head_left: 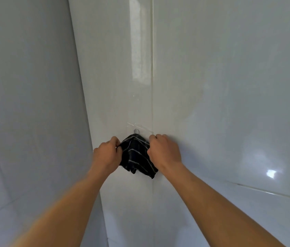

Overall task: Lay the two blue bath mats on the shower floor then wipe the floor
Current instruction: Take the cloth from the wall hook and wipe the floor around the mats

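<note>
At the frame's centre, the left hand (107, 152) and right hand (164, 150) both pinch a dark cloth with thin white stripes (137, 155) under a small clear wall hook (136, 131).

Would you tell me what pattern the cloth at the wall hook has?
Head view: dark cloth, black or navy, with thin white stripes.

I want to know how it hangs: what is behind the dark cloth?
Above the cloth a small round hook shows on the tiled wall. The wall directly behind is covered.
</note>
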The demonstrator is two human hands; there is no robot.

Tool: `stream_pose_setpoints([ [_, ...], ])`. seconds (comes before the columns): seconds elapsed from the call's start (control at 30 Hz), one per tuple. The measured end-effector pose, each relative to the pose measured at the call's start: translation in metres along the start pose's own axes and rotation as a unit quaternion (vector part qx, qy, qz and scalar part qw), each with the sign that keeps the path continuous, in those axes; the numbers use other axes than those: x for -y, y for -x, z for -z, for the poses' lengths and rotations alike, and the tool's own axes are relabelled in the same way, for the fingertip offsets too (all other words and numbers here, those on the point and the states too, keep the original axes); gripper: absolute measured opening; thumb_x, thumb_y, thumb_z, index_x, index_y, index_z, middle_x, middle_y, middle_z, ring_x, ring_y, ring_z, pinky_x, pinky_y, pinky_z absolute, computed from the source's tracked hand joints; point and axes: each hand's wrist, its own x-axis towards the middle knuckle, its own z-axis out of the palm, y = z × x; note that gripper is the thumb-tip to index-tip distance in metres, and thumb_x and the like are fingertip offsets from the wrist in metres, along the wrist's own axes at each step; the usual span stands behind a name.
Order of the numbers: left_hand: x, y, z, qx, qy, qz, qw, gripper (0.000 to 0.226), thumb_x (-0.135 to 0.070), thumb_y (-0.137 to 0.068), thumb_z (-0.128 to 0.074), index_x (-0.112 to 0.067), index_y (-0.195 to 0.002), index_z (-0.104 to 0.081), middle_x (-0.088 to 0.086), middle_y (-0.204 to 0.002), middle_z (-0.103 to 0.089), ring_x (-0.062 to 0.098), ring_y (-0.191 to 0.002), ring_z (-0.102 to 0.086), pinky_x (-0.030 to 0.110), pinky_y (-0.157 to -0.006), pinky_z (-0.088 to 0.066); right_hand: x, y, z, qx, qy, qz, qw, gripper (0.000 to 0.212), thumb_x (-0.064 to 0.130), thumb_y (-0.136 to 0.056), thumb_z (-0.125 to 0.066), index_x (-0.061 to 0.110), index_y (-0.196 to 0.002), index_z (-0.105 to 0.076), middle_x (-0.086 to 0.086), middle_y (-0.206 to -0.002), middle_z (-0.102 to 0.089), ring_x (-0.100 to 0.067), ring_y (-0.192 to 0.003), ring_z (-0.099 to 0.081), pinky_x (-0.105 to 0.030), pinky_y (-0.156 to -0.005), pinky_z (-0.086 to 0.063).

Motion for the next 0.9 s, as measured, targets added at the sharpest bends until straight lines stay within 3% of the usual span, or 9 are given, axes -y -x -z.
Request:
stream_pose_setpoints([
  [0.13, 0.012, 0.002, 0.022, -0.015, -0.003, -0.003, 1.000, 0.005, -0.024, -0.097, -0.042, -0.021, -0.095, -0.045, 0.000, -0.070, -0.063, 0.025, -0.064, -0.058, 0.040, -0.066, -0.050, 0.000, 0.000, 0.011, -0.041, -0.006, 0.005, 0.999, 0.015, 0.014, -0.096, -0.047, 0.010, -0.107, -0.057, -0.007, -0.104, -0.064, -0.026, -0.100, -0.052, -0.033, -0.065, -0.030],
  [0.27, 0.017, 0.016, 0.048, -0.015, -0.018, -0.027, 0.999, 0.007, -0.022, -0.101, -0.042, -0.019, -0.103, -0.047, 0.002, -0.076, -0.060, 0.027, -0.065, -0.054, 0.036, -0.062, -0.039, 0.001, 0.010, 0.012, -0.029, -0.009, 0.025, 0.999, 0.012, 0.013, -0.097, -0.043, 0.011, -0.104, -0.052, -0.008, -0.091, -0.068, -0.029, -0.099, -0.048, -0.034, -0.071, -0.029],
  [0.43, 0.026, 0.047, 0.077, -0.033, -0.010, -0.008, 0.999, 0.022, -0.021, -0.105, -0.036, -0.015, -0.122, -0.049, 0.004, -0.096, -0.058, 0.022, -0.076, -0.051, 0.035, -0.068, -0.039, 0.013, 0.016, 0.005, -0.013, -0.025, 0.055, 0.998, 0.023, 0.017, -0.098, -0.045, 0.013, -0.120, -0.052, -0.005, -0.086, -0.069, -0.029, -0.100, -0.048, -0.039, -0.078, -0.033],
  [0.57, 0.040, 0.087, 0.099, -0.050, -0.027, 0.044, 0.997, 0.022, -0.021, -0.105, -0.039, -0.013, -0.117, -0.056, 0.010, -0.107, -0.063, 0.029, -0.087, -0.058, 0.038, -0.074, -0.046, 0.033, 0.023, 0.000, -0.002, -0.077, 0.086, 0.993, 0.014, 0.015, -0.099, -0.047, 0.012, -0.105, -0.059, -0.005, -0.084, -0.067, -0.028, -0.103, -0.050, -0.040, -0.084, -0.039],
  [0.67, 0.056, 0.129, 0.115, -0.071, -0.043, 0.102, 0.991, 0.021, -0.023, -0.105, -0.043, -0.012, -0.109, -0.060, 0.010, -0.104, -0.064, 0.031, -0.091, -0.060, 0.041, -0.078, -0.048, 0.059, 0.038, -0.009, 0.025, -0.103, 0.130, 0.986, 0.014, 0.010, -0.098, -0.046, 0.013, -0.091, -0.058, -0.004, -0.081, -0.060, -0.029, -0.100, -0.050, -0.038, -0.080, -0.038],
  [0.8, 0.078, 0.202, 0.133, -0.080, -0.049, 0.172, 0.981, 0.017, -0.024, -0.103, -0.046, -0.015, -0.104, -0.061, 0.006, -0.101, -0.063, 0.027, -0.088, -0.058, 0.040, -0.077, -0.048, 0.100, 0.069, -0.033, 0.072, -0.157, 0.170, 0.970, 0.014, 0.009, -0.097, -0.044, 0.013, -0.103, -0.056, -0.006, -0.099, -0.063, -0.032, -0.097, -0.053, -0.044, -0.083, -0.039],
  [0.9, 0.093, 0.258, 0.149, -0.076, -0.066, 0.217, 0.971, 0.016, -0.026, -0.103, -0.045, -0.017, -0.103, -0.058, 0.005, -0.099, -0.062, 0.028, -0.086, -0.057, 0.038, -0.072, -0.044, 0.132, 0.097, -0.045, 0.125, -0.179, 0.217, 0.952, 0.015, 0.005, -0.096, -0.041, 0.013, -0.106, -0.049, -0.006, -0.094, -0.066, -0.033, -0.085, -0.058, -0.044, -0.080, -0.040],
])
